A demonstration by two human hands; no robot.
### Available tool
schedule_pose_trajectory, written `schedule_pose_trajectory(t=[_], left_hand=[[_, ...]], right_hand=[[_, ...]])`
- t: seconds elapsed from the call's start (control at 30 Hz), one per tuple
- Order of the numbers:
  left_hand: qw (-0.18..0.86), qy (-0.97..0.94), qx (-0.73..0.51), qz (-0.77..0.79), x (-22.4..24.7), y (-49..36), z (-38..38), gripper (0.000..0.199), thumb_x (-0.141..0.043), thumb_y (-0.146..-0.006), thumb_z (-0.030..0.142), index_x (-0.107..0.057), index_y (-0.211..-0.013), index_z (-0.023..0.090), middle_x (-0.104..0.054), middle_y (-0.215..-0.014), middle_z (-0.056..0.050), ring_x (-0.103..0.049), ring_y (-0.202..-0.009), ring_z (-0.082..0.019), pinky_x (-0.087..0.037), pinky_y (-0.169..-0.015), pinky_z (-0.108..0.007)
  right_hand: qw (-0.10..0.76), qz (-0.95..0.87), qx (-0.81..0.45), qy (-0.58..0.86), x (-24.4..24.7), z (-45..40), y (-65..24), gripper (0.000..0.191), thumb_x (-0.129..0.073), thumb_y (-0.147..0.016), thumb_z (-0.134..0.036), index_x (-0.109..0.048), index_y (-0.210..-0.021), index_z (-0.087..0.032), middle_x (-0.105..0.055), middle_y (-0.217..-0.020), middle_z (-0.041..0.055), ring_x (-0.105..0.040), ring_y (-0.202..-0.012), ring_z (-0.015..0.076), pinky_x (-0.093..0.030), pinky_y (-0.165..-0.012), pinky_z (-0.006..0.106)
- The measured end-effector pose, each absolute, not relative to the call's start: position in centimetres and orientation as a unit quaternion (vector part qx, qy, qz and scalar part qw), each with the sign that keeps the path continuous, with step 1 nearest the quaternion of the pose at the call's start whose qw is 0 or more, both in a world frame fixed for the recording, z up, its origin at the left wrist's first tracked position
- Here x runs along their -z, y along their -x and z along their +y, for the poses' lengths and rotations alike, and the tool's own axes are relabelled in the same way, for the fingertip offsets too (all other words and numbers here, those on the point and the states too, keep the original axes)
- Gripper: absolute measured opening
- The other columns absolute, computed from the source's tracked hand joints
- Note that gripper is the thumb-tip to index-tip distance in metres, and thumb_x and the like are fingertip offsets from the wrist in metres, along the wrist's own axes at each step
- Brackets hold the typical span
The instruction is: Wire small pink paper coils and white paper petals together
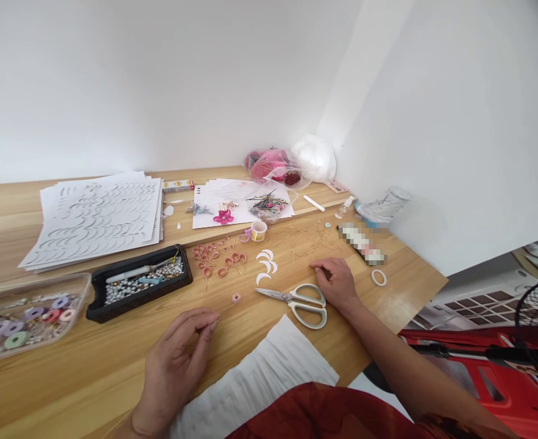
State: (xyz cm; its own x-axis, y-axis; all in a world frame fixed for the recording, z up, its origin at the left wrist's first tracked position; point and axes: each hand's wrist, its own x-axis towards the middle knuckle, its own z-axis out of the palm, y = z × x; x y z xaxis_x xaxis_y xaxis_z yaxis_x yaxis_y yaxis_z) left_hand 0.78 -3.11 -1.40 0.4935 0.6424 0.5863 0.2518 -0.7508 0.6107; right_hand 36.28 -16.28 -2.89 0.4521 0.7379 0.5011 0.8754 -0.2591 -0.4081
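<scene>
Wood-grained boards (108, 360) form our worktop; we take the scissors as the clock's centre, with twelve straight away from us. Nearest, at seven, lies a crinkled white cloth (269, 366), soft and probably quick to slide or ruck up. At eight, our left hand (175, 356) has its thumb and fingertips drawn together; we cannot tell whether something fine is pinched there.

At the centre, the scissors (290, 297) lie flat and slightly open, blades toward nine, pale handles toward four. We judge them stiff and the heaviest of the small pieces near our hands, best taken by the handle loops, clear of the points. At two, our right hand (337, 283) rests beside the upper loop, fingers curled in near the thumb; whether they grip anything, we cannot tell.

At nine sits a small pink ring (236, 298), light and likely to roll, so we would take it by its rim. At ten, the white crescents (264, 278) look thin and easily creased; a gentle edge lift suits them. Beyond, still toward ten, the pink loops (223, 272) seem springy and bendable, best held by their stems. Farther off, near twelve, a plastic bag (269, 164) slumps before the white wall (181, 79).
</scene>
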Motion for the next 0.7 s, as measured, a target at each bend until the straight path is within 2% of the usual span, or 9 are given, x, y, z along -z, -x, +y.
schedule_pose_trajectory(t=[0.17,0.27,0.37,0.53,0.7], left_hand=[[0.239,-0.830,-0.424,0.273,1.1,-0.7,-3.2,0.011,-0.064,-0.093,0.025,-0.074,-0.094,0.021,-0.076,-0.093,-0.005,-0.074,-0.085,-0.016,-0.062,-0.079,-0.026],[0.245,-0.828,-0.421,0.278,1.2,-0.6,-3.2,0.010,-0.064,-0.093,0.024,-0.074,-0.094,0.022,-0.076,-0.093,-0.005,-0.074,-0.086,-0.016,-0.061,-0.080,-0.026],[0.245,-0.824,-0.422,0.288,1.3,-0.5,-3.1,0.008,-0.066,-0.092,0.024,-0.074,-0.094,0.022,-0.075,-0.094,-0.003,-0.074,-0.086,-0.015,-0.060,-0.083,-0.025],[0.253,-0.823,-0.420,0.288,1.5,-0.5,-3.0,0.007,-0.066,-0.092,0.023,-0.073,-0.095,0.023,-0.074,-0.096,-0.002,-0.073,-0.088,-0.014,-0.059,-0.083,-0.023],[0.254,-0.820,-0.425,0.286,1.6,-0.4,-3.0,0.007,-0.067,-0.092,0.021,-0.073,-0.096,0.023,-0.074,-0.096,-0.002,-0.072,-0.090,-0.014,-0.059,-0.086,-0.023]], right_hand=[[0.342,-0.510,0.102,0.783,2.5,-16.3,-36.1,0.019,-0.058,-0.087,-0.017,-0.076,-0.087,-0.023,-0.078,-0.085,0.0055,-0.067,-0.084,0.0248,-0.050,-0.083,0.042],[0.364,-0.504,0.107,0.776,1.8,-16.7,-35.5,0.016,-0.057,-0.091,-0.022,-0.074,-0.092,-0.023,-0.077,-0.091,0.0070,-0.067,-0.088,0.0247,-0.051,-0.085,0.042],[0.367,-0.529,0.086,0.760,0.5,-17.4,-34.1,0.012,-0.061,-0.093,-0.028,-0.072,-0.091,-0.024,-0.075,-0.089,0.0061,-0.066,-0.089,0.0235,-0.052,-0.084,0.040],[0.259,-0.638,-0.021,0.725,-1.5,-18.9,-31.0,0.016,-0.072,-0.088,-0.036,-0.070,-0.097,-0.023,-0.073,-0.090,0.0051,-0.062,-0.088,0.0237,-0.048,-0.086,0.041],[0.200,-0.638,-0.046,0.742,-1.9,-19.8,-30.4,0.021,-0.072,-0.086,-0.029,-0.068,-0.105,-0.023,-0.073,-0.103,0.0064,-0.060,-0.098,0.0257,-0.045,-0.093,0.043]])
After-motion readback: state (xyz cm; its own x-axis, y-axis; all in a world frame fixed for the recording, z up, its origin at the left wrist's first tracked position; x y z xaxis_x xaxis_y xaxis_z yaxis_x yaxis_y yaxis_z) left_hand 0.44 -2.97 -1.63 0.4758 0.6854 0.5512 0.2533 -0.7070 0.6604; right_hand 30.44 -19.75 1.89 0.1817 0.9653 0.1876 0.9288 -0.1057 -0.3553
